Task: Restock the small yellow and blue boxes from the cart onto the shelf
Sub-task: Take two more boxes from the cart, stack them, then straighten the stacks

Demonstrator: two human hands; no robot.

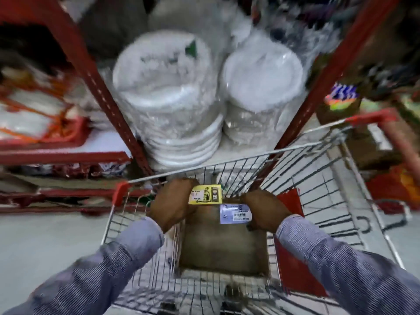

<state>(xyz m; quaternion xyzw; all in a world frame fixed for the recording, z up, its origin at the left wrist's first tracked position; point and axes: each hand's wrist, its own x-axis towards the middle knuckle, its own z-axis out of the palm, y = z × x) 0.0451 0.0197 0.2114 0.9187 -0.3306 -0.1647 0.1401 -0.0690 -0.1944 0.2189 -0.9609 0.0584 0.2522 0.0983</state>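
Over the cart (329, 169), the left hand (175, 203) grips a yellow box (205, 194); the right hand (261, 208) grips a blue box (235, 214). Lift both clear of the carton (222, 246), keep labels outward, and seat them squarely on the shelf (218, 159).

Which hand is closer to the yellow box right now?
Left. The left hand grips the yellow box at its left end, while the right hand sits lower right of it, holding the blue box.
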